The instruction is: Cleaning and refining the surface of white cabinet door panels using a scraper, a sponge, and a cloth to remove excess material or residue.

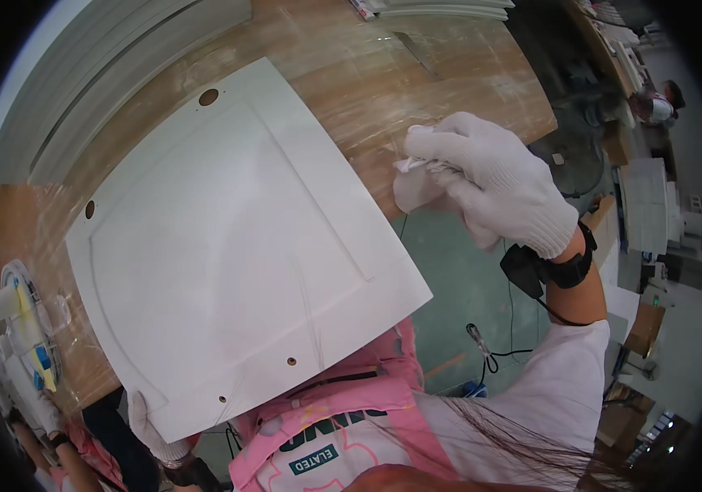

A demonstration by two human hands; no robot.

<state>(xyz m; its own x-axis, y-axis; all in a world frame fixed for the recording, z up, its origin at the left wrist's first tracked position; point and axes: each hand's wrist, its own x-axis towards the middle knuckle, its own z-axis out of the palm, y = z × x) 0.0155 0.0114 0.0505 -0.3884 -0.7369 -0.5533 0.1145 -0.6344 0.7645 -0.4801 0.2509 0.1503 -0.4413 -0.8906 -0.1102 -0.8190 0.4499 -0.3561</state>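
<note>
A white panel (211, 246) with a routed groove and several round holes lies tilted across the wooden table, its near edge against my body. My left hand (152, 426), in a white knit glove, grips the panel's near left corner, thumb on top and the other fingers hidden below. Off the panel's right edge, my gloved right hand (490, 176) is raised with fingers curled round a crumpled white cloth (419, 190). That hand and the cloth are apart from the panel. A black device is strapped to my right wrist.
A stack of white panels (113, 82) stands at the far left of the wooden table (482, 74). At the left edge sits a clear tray (31, 328) with a red-tipped bottle. Another person's gloved hand (49, 416) shows lower left. A cable (482, 340) hangs at right.
</note>
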